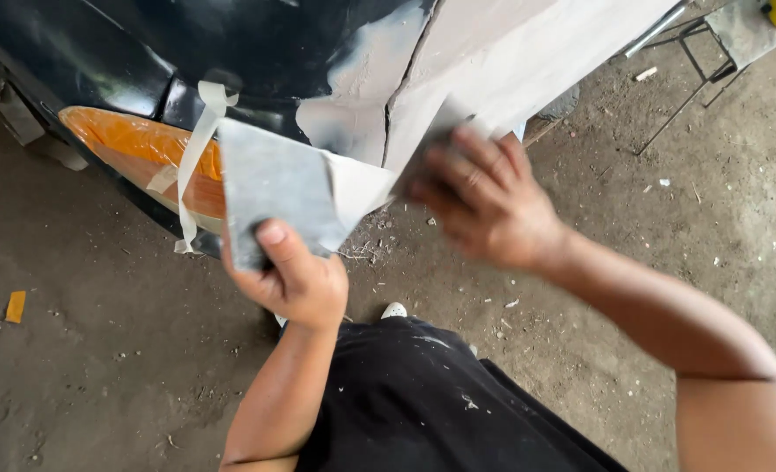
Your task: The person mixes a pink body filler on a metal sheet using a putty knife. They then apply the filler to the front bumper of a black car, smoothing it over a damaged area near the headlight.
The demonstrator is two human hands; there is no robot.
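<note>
Sanding a primed car panel (493, 61) — both hands busy

Left hand (296, 280) pinches a grey sanding sheet (274, 188) by its lower edge, just under the taped orange lamp (135, 144); right hand (488, 205) — blurred — presses flat on a second grey sheet (445, 122) against the pale filler.

Grey sheet (270, 188) — flat, upright, thumb-pinched

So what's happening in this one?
A person is working on a car's body panel, which is coated in grey filler or primer. The right hand presses a grey sheet, apparently sandpaper, against the panel and is motion-blurred. The left hand holds up a flat grey board. Beside it, the orange lamp has strips of masking tape across it. The ground is a dirt floor.
</note>
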